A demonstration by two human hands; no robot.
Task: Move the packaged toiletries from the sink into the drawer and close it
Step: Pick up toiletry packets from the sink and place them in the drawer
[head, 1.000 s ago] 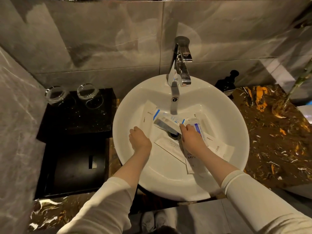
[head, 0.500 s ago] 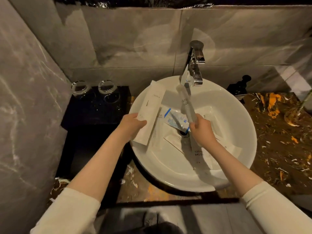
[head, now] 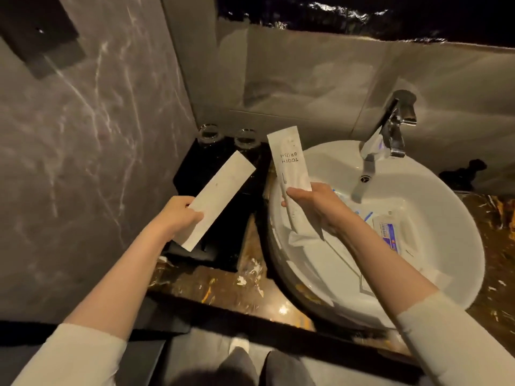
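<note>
My left hand (head: 178,217) grips a long white packet (head: 220,199) by its lower end, held over the black drawer box (head: 223,240) left of the sink. My right hand (head: 315,203) holds a white packet marked TOOTH BRUSH (head: 289,162) upright above the left rim of the round white sink (head: 434,291). Several more packets lie in the basin, among them a blue-printed one (head: 388,231) and a white one (head: 303,240) under my right wrist.
Two upturned glasses (head: 227,137) stand at the back of the black box. A chrome tap (head: 390,132) rises behind the sink, with a dark dispenser (head: 462,174) to its right. The grey marble wall closes in on the left; the brown marble counter (head: 223,282) runs along the front.
Both hands have lifted packets out of the basin and carried them left. The left packet has gone from the sink rim to above the black box. The view has swung left.
</note>
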